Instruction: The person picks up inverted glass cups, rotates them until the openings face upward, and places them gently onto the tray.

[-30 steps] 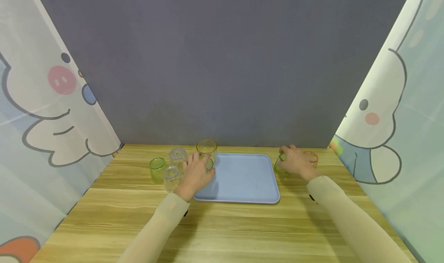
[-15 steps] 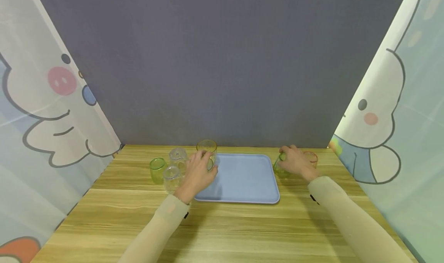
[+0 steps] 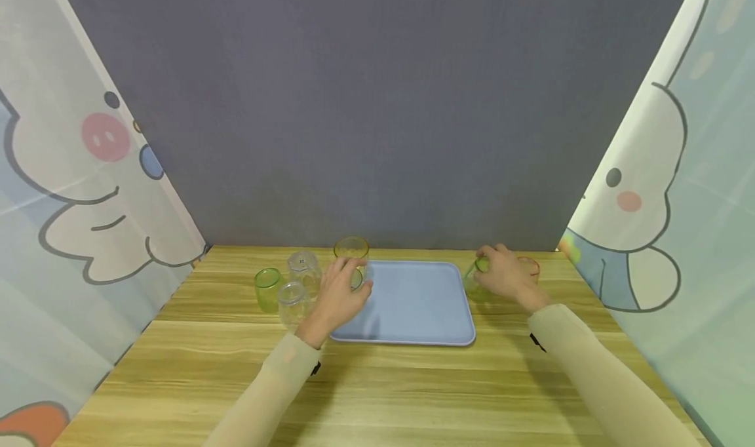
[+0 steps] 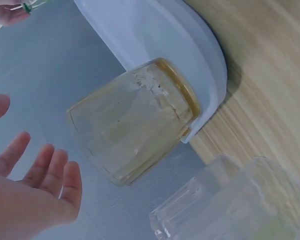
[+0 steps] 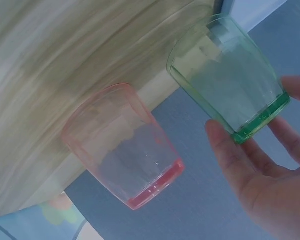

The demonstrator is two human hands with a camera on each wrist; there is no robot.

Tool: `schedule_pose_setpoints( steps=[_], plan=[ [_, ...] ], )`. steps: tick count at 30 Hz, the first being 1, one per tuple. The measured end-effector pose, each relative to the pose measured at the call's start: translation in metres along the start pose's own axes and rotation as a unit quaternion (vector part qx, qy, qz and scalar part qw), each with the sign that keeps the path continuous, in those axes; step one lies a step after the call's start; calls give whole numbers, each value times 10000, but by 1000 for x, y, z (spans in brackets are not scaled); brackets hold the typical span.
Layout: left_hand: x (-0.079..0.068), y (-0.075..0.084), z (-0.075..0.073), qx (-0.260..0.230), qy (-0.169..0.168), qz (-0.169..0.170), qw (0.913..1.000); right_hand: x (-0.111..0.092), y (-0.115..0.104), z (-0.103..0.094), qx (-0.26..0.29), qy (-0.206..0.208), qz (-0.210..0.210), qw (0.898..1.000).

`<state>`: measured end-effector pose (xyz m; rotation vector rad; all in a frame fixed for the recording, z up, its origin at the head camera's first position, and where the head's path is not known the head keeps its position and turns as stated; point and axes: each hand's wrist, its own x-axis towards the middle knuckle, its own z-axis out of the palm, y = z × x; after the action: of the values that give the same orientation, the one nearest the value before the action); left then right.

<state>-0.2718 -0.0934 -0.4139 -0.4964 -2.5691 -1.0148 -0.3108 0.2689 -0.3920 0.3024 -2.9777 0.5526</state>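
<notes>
Right hand [image 5: 270,190] pinches the green cup [image 5: 230,75] by its base beside the tray [image 3: 419,309], the left hand [image 4: 30,205] spread and empty near the yellow cup [image 4: 132,125], so I judge this pickup next needs a steady lift traywards.

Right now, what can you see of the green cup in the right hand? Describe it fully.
The green cup is see-through, glass- or plastic-like, with a thick, darker green base. It is upside down, mouth toward the table, its base held in the right hand's fingers. It is between the blue tray and the pink cup; rim contact is unclear.
</notes>
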Motion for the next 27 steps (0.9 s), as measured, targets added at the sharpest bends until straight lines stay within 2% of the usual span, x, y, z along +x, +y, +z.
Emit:
schedule_pose_setpoints(
  steps=[11, 17, 27],
  plan=[
    [-2, 0, 1, -317, 154, 131, 9993, -7, -3, -3, 501, 192, 80, 9985],
    [-5, 1, 3, -532, 130, 205, 9983, -8, -4, -3, 864, 254, 131, 9959],
    [-5, 2, 3, -588, 38, 162, 9981, -13, -1, 0, 1187, 331, 259, 9920]
  ],
)
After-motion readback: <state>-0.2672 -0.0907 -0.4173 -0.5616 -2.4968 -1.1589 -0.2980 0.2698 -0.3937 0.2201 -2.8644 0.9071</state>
